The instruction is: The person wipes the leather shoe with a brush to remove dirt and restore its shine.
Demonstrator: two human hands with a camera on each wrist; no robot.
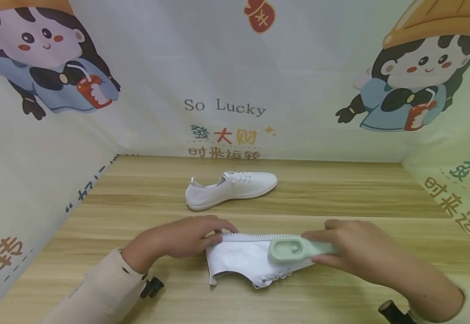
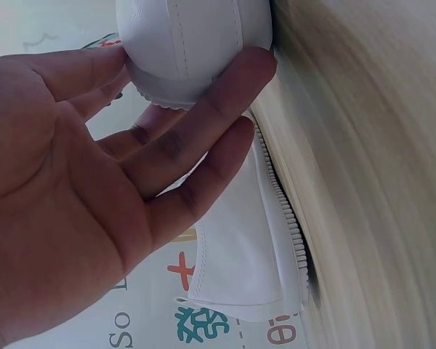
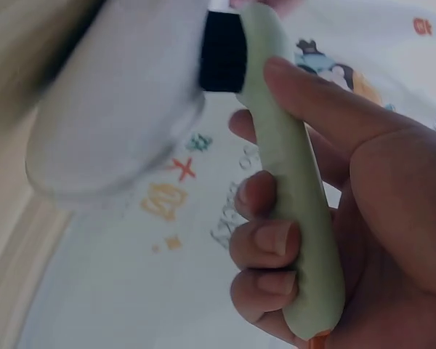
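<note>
A white lace-up shoe (image 1: 235, 258) lies on its side, its sole edge facing away and its opening towards me. My left hand (image 1: 186, 236) grips its heel end; in the left wrist view the thumb and fingers curl round the heel (image 2: 192, 43). In my right hand (image 1: 364, 249) is a pale green brush (image 1: 317, 249), held by the handle. The right wrist view shows its dark bristles (image 3: 224, 54) against the shoe's side (image 3: 123, 109), with fingers wrapped round the handle (image 3: 301, 196). In the head view the brush head covers part of the shoe's front.
A second white shoe (image 1: 255, 184) stands upright on the wood-grain table (image 1: 340, 189), beyond the first one, toe to the right. Printed cloth walls (image 1: 299, 81) with cartoon figures and lettering enclose the table at the back and both sides.
</note>
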